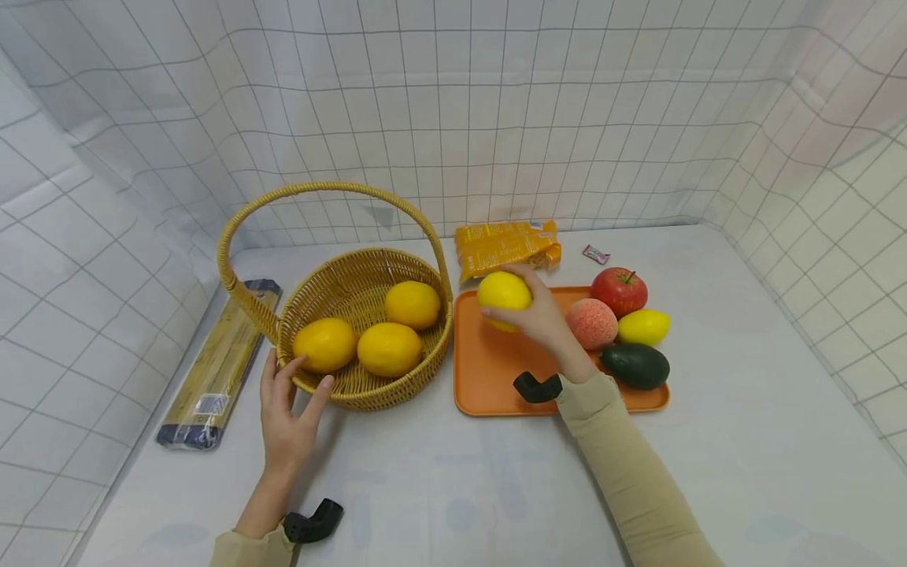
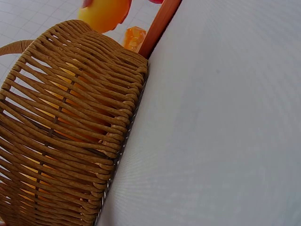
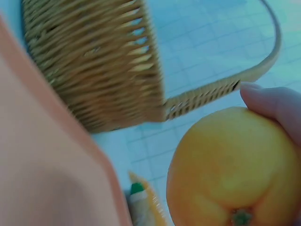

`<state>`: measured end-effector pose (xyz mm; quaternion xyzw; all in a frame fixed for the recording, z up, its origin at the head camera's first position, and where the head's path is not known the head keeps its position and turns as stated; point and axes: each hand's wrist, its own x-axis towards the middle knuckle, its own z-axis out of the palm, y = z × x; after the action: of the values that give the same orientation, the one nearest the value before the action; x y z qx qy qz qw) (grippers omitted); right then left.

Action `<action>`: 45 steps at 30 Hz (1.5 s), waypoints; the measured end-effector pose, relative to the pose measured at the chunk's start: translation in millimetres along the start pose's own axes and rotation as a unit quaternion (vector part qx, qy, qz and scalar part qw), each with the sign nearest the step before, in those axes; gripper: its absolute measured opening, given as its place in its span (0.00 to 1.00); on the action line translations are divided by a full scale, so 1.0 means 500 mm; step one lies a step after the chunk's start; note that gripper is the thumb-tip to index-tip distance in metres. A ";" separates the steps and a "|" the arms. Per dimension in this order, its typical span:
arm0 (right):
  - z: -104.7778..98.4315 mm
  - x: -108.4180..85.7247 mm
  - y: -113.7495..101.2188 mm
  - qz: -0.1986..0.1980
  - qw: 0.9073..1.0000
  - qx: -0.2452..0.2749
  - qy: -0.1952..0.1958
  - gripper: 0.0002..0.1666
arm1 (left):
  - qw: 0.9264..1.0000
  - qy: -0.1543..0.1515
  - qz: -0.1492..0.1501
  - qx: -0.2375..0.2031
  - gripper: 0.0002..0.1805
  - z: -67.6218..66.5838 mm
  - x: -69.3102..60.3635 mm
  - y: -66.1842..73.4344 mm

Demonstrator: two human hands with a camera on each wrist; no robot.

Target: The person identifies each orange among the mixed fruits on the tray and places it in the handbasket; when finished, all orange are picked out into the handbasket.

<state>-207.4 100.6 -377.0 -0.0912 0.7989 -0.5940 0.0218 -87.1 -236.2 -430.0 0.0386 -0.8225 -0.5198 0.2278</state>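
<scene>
In the head view, my right hand (image 1: 534, 311) holds a round yellow orange (image 1: 501, 298) above the left part of an orange tray (image 1: 489, 378). The right wrist view shows the thumb on the side of this fruit and a green stem mark on it. My left hand (image 1: 289, 421) is at the near left rim of a wicker basket (image 1: 386, 394), holding it with the index finger over the rim. Inside lie three more oranges (image 1: 388, 350). The left wrist view shows the basket's woven side; the left fingers are hardly seen there.
On the tray's right side are a red apple (image 1: 620, 292), a peach (image 1: 592, 324), a lemon (image 1: 643, 327) and a dark green avocado (image 1: 634, 366). Behind it lie an orange snack bag (image 1: 503, 248) and a small wrapped candy (image 1: 596, 254). A long flat package (image 1: 220, 370) lies left of the basket, whose tall handle (image 1: 333, 187) stands up.
</scene>
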 end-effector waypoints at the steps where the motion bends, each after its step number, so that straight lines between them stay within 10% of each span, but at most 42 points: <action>1: -0.001 -0.002 -0.004 0.002 1.000 0.004 -0.002 0.43 | 1.000 -0.001 0.001 -0.002 0.26 0.001 0.000 0.000; 18: 0.078 -0.030 -0.150 -0.071 0.986 0.129 -0.081 0.43 | 1.000 0.004 -0.002 -0.010 0.27 0.001 0.001 -0.006; 34: 0.235 0.113 -0.180 -0.137 0.963 -0.023 -0.229 0.44 | 1.000 0.001 -0.002 -0.005 0.27 -0.001 0.001 -0.002; 45: 0.281 0.163 -0.145 -0.140 0.928 -0.100 -0.330 0.42 | 1.000 -0.004 -0.007 -0.001 0.25 0.000 -0.011 0.082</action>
<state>-258.7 -66.3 -342.9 -0.3948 0.7810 -0.4445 0.1910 -75.1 -215.8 -395.9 0.0420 -0.8228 -0.5220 0.2208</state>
